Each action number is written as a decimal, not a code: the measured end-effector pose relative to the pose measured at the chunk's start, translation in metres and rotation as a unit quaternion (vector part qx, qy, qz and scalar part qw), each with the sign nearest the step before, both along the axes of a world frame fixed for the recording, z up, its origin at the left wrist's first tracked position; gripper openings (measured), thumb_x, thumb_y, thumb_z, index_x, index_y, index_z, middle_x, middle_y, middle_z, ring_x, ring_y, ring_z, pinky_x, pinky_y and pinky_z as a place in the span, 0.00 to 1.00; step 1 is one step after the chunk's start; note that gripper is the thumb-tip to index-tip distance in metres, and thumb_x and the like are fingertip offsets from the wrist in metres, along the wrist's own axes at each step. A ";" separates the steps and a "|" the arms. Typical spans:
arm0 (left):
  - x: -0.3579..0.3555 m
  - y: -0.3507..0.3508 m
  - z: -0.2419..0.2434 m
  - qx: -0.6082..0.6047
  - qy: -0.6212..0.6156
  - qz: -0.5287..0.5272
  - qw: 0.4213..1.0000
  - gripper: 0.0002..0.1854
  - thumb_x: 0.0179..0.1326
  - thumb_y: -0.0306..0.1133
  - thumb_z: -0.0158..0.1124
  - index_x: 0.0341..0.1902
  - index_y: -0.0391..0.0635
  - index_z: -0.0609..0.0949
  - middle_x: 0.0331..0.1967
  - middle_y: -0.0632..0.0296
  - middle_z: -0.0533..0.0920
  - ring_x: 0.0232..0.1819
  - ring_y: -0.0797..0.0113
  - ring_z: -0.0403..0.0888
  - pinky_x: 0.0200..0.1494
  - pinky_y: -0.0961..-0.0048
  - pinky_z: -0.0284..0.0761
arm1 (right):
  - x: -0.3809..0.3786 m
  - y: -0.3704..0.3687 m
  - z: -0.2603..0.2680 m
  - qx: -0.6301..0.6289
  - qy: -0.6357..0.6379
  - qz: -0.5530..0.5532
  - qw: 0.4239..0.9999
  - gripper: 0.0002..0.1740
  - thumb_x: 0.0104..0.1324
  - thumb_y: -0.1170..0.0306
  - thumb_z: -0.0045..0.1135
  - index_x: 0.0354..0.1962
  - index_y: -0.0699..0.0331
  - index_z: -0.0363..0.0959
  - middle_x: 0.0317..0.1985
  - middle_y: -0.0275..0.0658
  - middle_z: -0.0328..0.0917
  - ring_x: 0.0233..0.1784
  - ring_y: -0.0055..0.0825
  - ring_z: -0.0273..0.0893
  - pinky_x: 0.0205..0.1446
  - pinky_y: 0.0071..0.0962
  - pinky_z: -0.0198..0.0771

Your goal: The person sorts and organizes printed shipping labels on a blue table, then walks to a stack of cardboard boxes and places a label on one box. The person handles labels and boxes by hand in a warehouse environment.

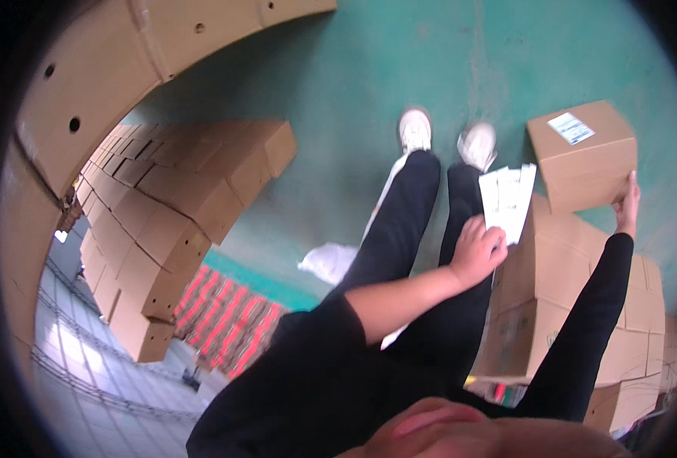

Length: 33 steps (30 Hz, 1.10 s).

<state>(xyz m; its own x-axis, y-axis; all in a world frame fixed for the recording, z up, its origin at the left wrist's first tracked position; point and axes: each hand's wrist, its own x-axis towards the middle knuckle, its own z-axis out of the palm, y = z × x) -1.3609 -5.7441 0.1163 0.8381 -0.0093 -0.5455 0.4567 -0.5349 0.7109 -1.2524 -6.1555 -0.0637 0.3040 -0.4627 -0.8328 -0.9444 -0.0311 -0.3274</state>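
Note:
My left hand (480, 251) grips several white paper labels (509, 200), fanned out in front of my right leg and bearing printed writing. Off to the right, my right hand (627, 207) has its fingers against the near right edge of a closed cardboard box (590, 172). A white printed label (571, 127) is stuck on that box's top face. The box sits just beyond a stack of cardboard cartons (573, 246); what supports it from below is hidden.
More cartons (166, 172) are piled at left. A tan beam-like surface with holes (103, 74) curves across the upper left. The floor (338, 103) is green. A white plastic bag (330, 262) lies by my left leg, and red-and-brown stacked material (229, 320) stands behind it.

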 end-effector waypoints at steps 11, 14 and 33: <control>-0.119 0.043 0.003 0.030 -0.093 0.036 0.995 0.07 0.48 0.29 0.63 0.31 0.46 0.76 0.29 0.54 0.75 0.35 0.50 0.71 0.36 0.59 0.66 | 0.064 0.185 0.007 0.030 -0.079 0.281 0.956 0.46 0.55 0.41 0.60 0.63 0.58 0.56 0.56 0.40 0.68 0.55 0.34 0.69 0.50 0.40 0.69; -0.137 0.052 -0.022 0.055 -0.062 0.119 0.989 0.08 0.48 0.27 0.64 0.32 0.46 0.76 0.32 0.53 0.77 0.37 0.48 0.73 0.40 0.57 0.68 | 0.069 0.240 0.003 0.040 -0.083 0.317 0.944 0.45 0.54 0.45 0.64 0.63 0.56 0.56 0.56 0.42 0.67 0.58 0.36 0.68 0.50 0.45 0.73; -0.190 0.046 -0.012 0.034 0.073 0.228 0.970 0.06 0.49 0.27 0.61 0.29 0.44 0.72 0.27 0.54 0.74 0.35 0.50 0.72 0.39 0.57 0.68 | -0.017 0.491 -0.005 0.178 -0.087 0.410 0.890 0.40 0.56 0.57 0.67 0.61 0.55 0.57 0.54 0.42 0.68 0.53 0.34 0.72 0.44 0.40 0.78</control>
<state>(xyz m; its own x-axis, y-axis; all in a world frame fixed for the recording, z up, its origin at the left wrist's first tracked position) -1.5513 -5.6976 0.1042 0.6600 0.3850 -0.6451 0.7504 -0.2960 0.5910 -1.2695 -5.6644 -0.0684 0.5566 0.2573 -0.7899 -0.5865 -0.5518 -0.5930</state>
